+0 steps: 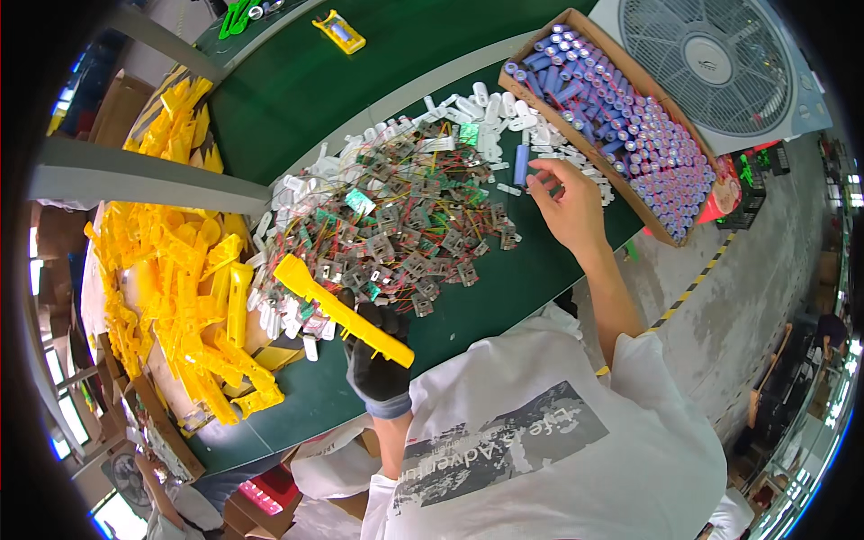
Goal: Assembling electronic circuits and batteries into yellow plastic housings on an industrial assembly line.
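In my left hand [376, 367], which wears a dark glove, is a long yellow plastic casing [346, 313]. It slants across the gloved fingers above the front of the green table [477, 310]. My bare right hand [573, 209] is over the table's right part, thumb and fingers bent but apart. Just beyond its fingertips lies a single blue cylindrical battery cell [521, 166]; I cannot tell whether they touch. Between the hands and farther back spreads a heap of small circuit boards with metal parts and red and yellow wires [396, 238].
White plastic pieces [470, 110] ring the heap. At the right, a cardboard box [650, 219] holds many battery cells, beside a box fan [706, 67]. Yellow casings [171, 297] pile up at left, below a grey metal bar [135, 175]. Another yellow casing [338, 31] lies on the green surface behind.
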{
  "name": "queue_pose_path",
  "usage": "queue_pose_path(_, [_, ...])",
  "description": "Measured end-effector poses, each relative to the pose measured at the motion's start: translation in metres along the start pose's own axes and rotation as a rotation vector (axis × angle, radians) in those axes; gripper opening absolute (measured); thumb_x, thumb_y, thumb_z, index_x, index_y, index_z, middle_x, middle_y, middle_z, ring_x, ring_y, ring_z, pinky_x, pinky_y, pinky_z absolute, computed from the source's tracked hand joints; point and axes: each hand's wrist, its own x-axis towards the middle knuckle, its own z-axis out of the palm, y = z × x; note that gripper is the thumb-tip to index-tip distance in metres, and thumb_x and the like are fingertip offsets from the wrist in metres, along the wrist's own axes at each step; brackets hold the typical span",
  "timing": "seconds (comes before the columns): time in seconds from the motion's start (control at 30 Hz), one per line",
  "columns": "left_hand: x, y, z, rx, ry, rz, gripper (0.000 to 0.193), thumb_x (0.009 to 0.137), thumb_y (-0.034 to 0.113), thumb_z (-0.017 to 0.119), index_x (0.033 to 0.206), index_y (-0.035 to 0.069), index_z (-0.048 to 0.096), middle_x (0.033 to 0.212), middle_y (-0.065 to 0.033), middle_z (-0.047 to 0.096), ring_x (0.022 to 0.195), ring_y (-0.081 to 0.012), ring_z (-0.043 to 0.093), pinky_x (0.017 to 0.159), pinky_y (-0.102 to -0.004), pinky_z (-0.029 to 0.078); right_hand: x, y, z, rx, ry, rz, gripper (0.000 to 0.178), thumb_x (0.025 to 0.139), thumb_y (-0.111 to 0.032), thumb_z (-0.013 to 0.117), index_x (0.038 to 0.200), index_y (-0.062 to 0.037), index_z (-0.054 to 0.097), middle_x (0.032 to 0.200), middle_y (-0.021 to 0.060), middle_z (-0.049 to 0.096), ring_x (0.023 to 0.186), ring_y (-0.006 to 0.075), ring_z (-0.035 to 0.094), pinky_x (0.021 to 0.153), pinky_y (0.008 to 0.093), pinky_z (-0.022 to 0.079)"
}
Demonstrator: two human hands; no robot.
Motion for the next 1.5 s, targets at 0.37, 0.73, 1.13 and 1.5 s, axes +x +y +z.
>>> queue_pose_path(0.37, [-0.007, 0.001, 0.012, 0.202, -0.053, 0.087, 0.072, 0.085, 0.02, 0.069, 0.144, 0.009, 0.029, 0.082, -0.0031, 0.055, 0.076, -0.0192, 0.049, 0.068, -0.0327, 0.043, 0.049, -0.027, 0.054, 0.017, -0.057, -0.428, 0.028, 0.083, -0.014, 0.066, 0.11, -0.008, 0.06, 0.096, 0.0087, 0.064, 0.08, 0.0272, 0.064, 0.07, 0.0378, 0.049])
queue_pose_path(0.73, [-0.011, 0.002, -0.021, 0.191, 0.1, 0.033, 0.059, 0.082, 0.009, 0.07, 0.133, 0.006, 0.041, 0.102, -0.0085, 0.062, 0.096, -0.0238, 0.06, 0.086, -0.0383, 0.049, 0.078, -0.026, 0.09, -0.117, -0.227, -0.078, 0.051, 0.074, -0.03, 0.075, 0.115, -0.0087, 0.052, 0.073, 0.0051, 0.068, 0.067, 0.0251, 0.066, 0.061, 0.0364, 0.048])
queue_pose_path(1.13, [0.015, 0.009, -0.002, 0.396, 0.261, 0.211, 0.031, 0.089, 0.004, 0.062, 0.118, 0.004, 0.052, 0.103, -0.0046, 0.06, 0.093, -0.0131, 0.058, 0.083, -0.0286, 0.047, 0.057, -0.085, 0.019, 0.273, 0.473, -1.022, 0.03, 0.065, 0.008, 0.078, 0.088, -0.0057, 0.065, 0.091, 0.0088, 0.064, 0.078, 0.0236, 0.066, 0.064, 0.0313, 0.054])
queue_pose_path(1.5, [0.037, 0.04, 0.034, 0.785, 0.458, 0.564, 0.024, 0.093, 0.01, 0.059, 0.113, 0.001, 0.052, 0.095, -0.005, 0.059, 0.078, -0.0127, 0.06, 0.066, -0.0257, 0.049, -0.006, -0.132, 0.044, 0.49, -0.046, -1.065, 0.019, 0.068, -0.002, 0.074, 0.086, -0.0033, 0.066, 0.094, 0.0092, 0.067, 0.075, 0.0211, 0.069, 0.058, 0.0275, 0.057])
